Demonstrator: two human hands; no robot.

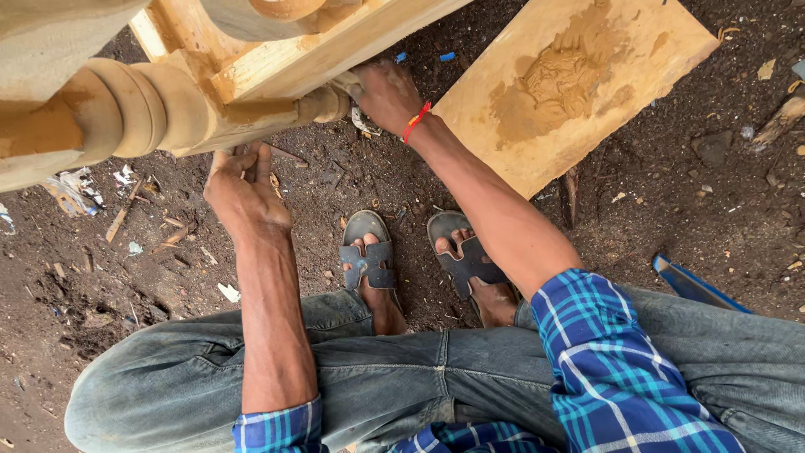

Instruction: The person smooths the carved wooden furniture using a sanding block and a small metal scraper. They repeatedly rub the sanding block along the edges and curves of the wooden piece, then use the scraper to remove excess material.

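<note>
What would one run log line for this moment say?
left hand: under turned wooden leg | right hand: gripping leg end, fingers closed | carved board: on dirt ground beside

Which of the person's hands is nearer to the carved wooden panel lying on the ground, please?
Right. The right hand is beside the carved wooden panel; the left hand is farther away, under the turned leg.

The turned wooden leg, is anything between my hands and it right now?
Nothing visible. The left hand presses up against the underside of the turned wooden leg, and the right hand grips its narrow end. The carved board lies on the ground beside them, clear of both hands.
</note>
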